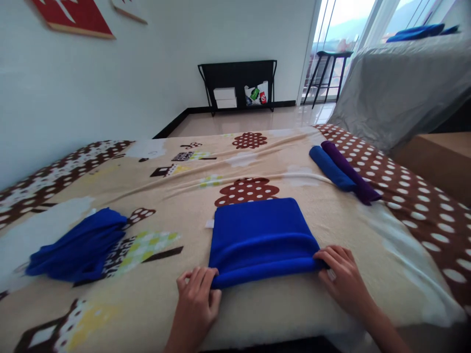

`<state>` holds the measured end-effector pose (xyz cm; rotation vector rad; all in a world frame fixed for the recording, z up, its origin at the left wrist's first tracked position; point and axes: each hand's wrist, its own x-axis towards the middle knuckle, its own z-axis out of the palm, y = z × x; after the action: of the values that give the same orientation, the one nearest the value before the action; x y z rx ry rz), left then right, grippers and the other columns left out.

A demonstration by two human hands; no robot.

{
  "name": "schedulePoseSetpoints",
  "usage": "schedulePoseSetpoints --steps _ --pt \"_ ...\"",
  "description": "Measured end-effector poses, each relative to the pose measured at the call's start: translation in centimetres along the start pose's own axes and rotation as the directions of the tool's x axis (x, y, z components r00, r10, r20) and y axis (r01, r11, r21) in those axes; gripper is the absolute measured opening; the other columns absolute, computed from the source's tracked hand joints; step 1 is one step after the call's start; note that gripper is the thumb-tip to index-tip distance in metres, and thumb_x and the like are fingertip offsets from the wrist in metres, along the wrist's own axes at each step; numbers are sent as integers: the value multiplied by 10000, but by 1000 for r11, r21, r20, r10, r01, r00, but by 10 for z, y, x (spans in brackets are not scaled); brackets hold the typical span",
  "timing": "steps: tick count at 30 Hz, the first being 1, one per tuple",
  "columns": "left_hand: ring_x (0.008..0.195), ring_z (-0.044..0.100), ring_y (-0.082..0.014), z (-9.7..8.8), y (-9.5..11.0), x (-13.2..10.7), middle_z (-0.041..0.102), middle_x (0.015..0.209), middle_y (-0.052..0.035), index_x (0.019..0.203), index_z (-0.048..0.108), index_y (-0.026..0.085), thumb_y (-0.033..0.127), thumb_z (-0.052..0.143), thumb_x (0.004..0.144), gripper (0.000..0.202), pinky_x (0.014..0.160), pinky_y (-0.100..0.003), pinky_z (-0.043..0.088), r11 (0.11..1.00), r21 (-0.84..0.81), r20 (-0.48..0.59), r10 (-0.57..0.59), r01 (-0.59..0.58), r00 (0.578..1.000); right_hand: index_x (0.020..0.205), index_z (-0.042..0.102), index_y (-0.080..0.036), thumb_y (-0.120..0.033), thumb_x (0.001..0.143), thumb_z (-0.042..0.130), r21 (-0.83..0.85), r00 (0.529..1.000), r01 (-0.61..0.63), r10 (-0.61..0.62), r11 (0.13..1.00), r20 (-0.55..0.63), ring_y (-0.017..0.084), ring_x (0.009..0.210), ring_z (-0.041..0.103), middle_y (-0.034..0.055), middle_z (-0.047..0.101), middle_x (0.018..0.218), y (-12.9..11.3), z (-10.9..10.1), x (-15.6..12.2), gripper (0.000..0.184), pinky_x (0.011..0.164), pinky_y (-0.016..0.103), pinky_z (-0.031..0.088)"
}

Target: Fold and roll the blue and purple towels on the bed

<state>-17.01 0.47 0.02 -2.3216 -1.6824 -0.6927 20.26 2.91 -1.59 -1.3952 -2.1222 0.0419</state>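
A bright blue cloth (257, 225), folded to a rectangle, lies on the patterned blanket (257, 304) in front of me. Its near edge is turned over into a thick roll, with a raised crease just behind. At the left end of that roll, my left hand (198, 296) is closed on the cloth with curled fingers. My right hand (340, 272) pinches the right end, where a small white tag shows beneath the fingers. Another white label (209, 224) sticks out from the cloth's left side.
A crumpled blue cloth (81, 247) lies to the left. Toward the back right, a rolled blue cloth (331, 168) sits against a rolled purple cloth (349, 171). Beyond the bed stand a black rack (239, 76), a stool (329, 73) and a grey-covered piece of furniture (401, 83).
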Motion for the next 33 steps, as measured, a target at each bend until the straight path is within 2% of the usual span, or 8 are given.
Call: schedulePoseSetpoints --steps 3,7,12,14,20,24,28,33 --pt "817 641 -198 -4 -1 -1 697 845 -24 917 642 196 48 427 800 286 881 -388 350 1000 -5 68 -18 19 998 932 641 -207 -96 845 478 10 995 -29 28 1000 91 201 892 582 35 661 887 -2 -3 -4 215 879 385 420" --pt "963 651 -246 7 23 4 720 1027 -77 1025 677 196 58 472 844 307 933 -441 334 987 124 -76 -94 103 993 1068 664 -184 -113 867 477 -122 991 -107 96 987 -96 257 1010 594 97 679 1072 -25 13 0 284 928 453 429" --pt "1190 605 -197 32 77 20 695 1247 -86 1268 618 163 76 442 924 396 1061 -364 344 984 -35 -72 170 -172 983 1332 587 -213 -124 938 451 -46 981 191 -193 980 -28 195 1239 566 58 637 1323 -77 42 18 426 1060 386 404" --pt "1270 560 -193 35 72 19 638 1359 -83 1376 546 151 135 462 950 434 1096 -353 325 976 -8 0 217 -217 976 1436 503 -213 -203 971 463 -76 971 236 -232 969 54 185 1303 533 48 596 1393 -75 45 18 467 1101 380 384" --pt "1302 542 -217 17 0 -6 596 1418 -75 1438 495 193 239 522 947 494 1168 -410 209 982 150 64 105 -113 992 1486 443 -193 -387 998 478 -263 998 55 -44 963 48 236 1366 484 81 528 1462 -7 25 -4 525 1159 457 301" --pt "1259 584 -219 13 25 1 629 1376 -84 1445 494 212 134 453 929 523 1201 -486 83 994 92 -9 64 -63 998 1463 474 -179 -249 988 464 -270 998 57 -60 961 -4 246 1409 431 81 499 1485 -32 24 5 480 1168 477 278" --pt "1348 508 -184 26 71 25 564 1452 -78 1470 466 176 114 425 923 552 1157 -378 256 985 0 62 170 -170 984 1445 505 -211 -203 989 431 -127 982 180 -172 975 71 187 1387 461 49 524 1468 -86 40 29 462 1136 391 362" --pt "1343 509 -228 35 40 24 523 1490 -86 1501 425 233 336 501 971 546 1044 -386 411 993 90 106 70 -80 992 1491 449 -216 -411 1010 454 -152 991 91 -74 984 112 216 1364 488 74 494 1491 -59 44 32 519 1111 418 395"
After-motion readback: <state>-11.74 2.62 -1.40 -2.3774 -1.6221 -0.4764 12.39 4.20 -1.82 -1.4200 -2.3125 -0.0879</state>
